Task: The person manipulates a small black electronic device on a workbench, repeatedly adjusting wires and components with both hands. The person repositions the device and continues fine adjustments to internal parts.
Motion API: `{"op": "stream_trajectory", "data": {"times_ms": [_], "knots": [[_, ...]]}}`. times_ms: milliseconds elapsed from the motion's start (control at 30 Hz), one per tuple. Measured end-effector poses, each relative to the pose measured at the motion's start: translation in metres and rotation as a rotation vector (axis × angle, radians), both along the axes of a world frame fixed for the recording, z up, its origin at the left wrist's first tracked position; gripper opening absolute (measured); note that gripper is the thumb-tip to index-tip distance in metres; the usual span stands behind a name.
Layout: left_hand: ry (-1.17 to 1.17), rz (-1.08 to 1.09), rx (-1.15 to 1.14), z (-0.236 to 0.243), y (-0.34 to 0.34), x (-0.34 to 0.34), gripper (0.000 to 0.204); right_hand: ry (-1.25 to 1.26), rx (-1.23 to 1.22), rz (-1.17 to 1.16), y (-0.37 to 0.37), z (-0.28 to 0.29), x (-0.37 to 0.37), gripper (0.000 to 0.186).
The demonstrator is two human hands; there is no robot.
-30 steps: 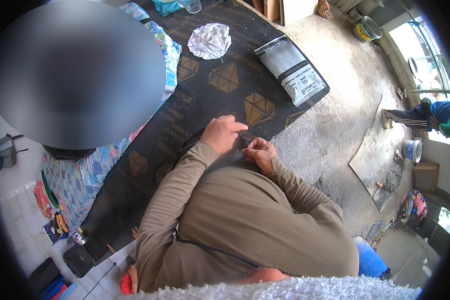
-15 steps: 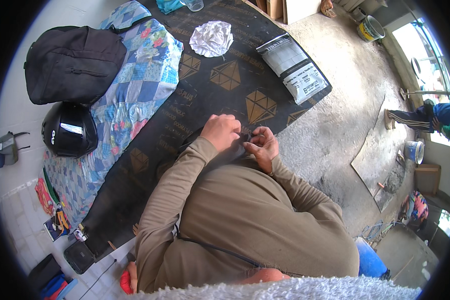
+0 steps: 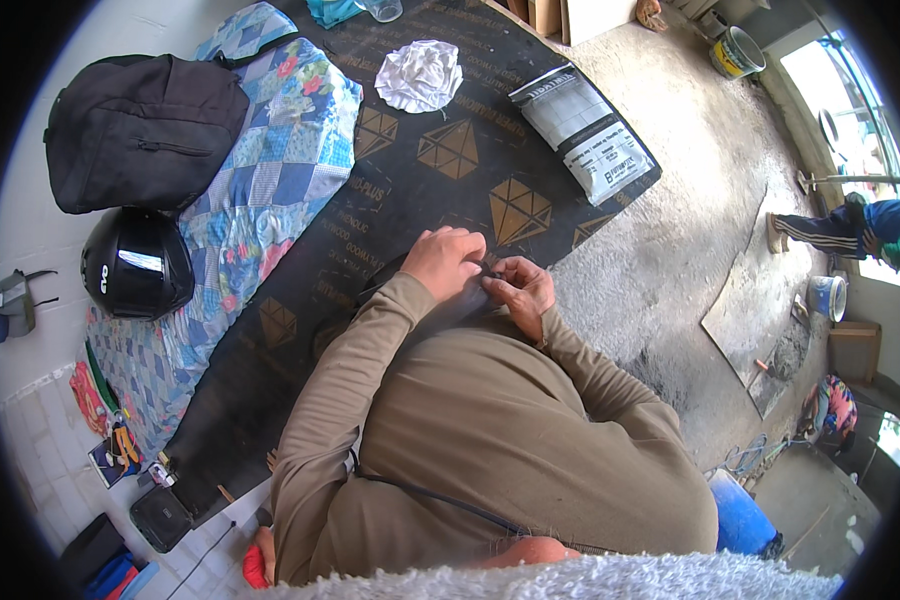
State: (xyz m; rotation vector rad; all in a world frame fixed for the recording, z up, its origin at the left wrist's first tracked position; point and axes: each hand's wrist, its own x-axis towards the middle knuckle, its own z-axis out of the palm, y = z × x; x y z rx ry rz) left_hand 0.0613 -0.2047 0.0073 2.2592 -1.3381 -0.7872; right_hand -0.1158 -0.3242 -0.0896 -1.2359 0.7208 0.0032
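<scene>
My left hand (image 3: 442, 264) and my right hand (image 3: 524, 294) meet in front of my body, above the near edge of the black plywood sheet (image 3: 410, 215). Fingers of both hands are closed in a pinch on a small dark thing (image 3: 489, 271) between them; its kind is too small and covered to make out. The fingertips of the two hands almost touch. Dark cloth lies just below them, partly hidden by my sleeves. Ahead of my hands on the sheet are a white crumpled cloth (image 3: 418, 76) and a grey-and-white plastic packet (image 3: 585, 135).
To the left, a black backpack (image 3: 145, 130) and a black helmet (image 3: 138, 262) rest on a blue patchwork mattress (image 3: 260, 190). A concrete floor (image 3: 660, 240) stretches right. Another person (image 3: 845, 235) stands at far right, near buckets (image 3: 827, 298). A blue drum (image 3: 740, 515) is at lower right.
My right hand has moved slightly left, its fingers drawing closer to those of my left hand and closing more on the small dark thing. The view has shifted a little.
</scene>
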Motion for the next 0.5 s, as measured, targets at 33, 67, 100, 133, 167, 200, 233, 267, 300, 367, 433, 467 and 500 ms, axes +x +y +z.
{"op": "stream_trajectory", "data": {"times_ms": [33,67,100,133,167,200,233,267,300,367,433,467,500], "knots": [[0.004,0.000,-0.015,0.000,0.000,0.000,0.018,-0.023,-0.019,-0.015,0.001,0.000,0.002,0.030],[0.007,-0.002,-0.032,-0.001,0.000,0.000,0.018,-0.046,-0.038,-0.031,0.002,0.001,0.003,0.027],[0.011,-0.003,-0.048,-0.002,0.001,0.000,0.019,-0.069,-0.058,-0.047,0.004,0.002,0.004,0.024],[0.008,-0.011,-0.061,-0.004,0.001,-0.001,0.020,-0.064,-0.089,-0.051,0.005,0.005,0.004,0.027],[0.004,-0.018,-0.073,-0.005,0.002,-0.001,0.022,-0.061,-0.120,-0.055,0.005,0.011,0.006,0.029],[0.000,-0.025,-0.086,-0.005,0.002,-0.001,0.023,-0.058,-0.151,-0.058,0.005,0.016,0.006,0.032],[-0.003,-0.028,-0.089,-0.005,0.003,-0.001,0.024,-0.077,-0.090,-0.065,0.005,0.019,0.006,0.034],[-0.004,-0.031,-0.092,-0.005,0.004,-0.001,0.025,-0.094,-0.029,-0.072,0.005,0.021,0.004,0.036],[-0.006,-0.034,-0.095,-0.005,0.004,-0.001,0.027,-0.111,0.033,-0.079,0.005,0.023,0.002,0.038],[0.020,-0.037,-0.098,-0.005,0.005,0.000,0.026,-0.144,0.108,-0.105,0.005,0.027,-0.003,0.034],[0.033,-0.041,-0.121,-0.009,0.006,0.002,0.028,-0.127,0.136,-0.128,0.005,0.029,-0.007,0.028],[0.032,-0.043,-0.144,-0.011,0.007,0.003,0.030,-0.095,0.127,-0.138,0.004,0.029,-0.009,0.024],[0.031,-0.044,-0.167,-0.014,0.008,0.004,0.032,-0.063,0.117,-0.146,0.003,0.031,-0.009,0.021]]}}
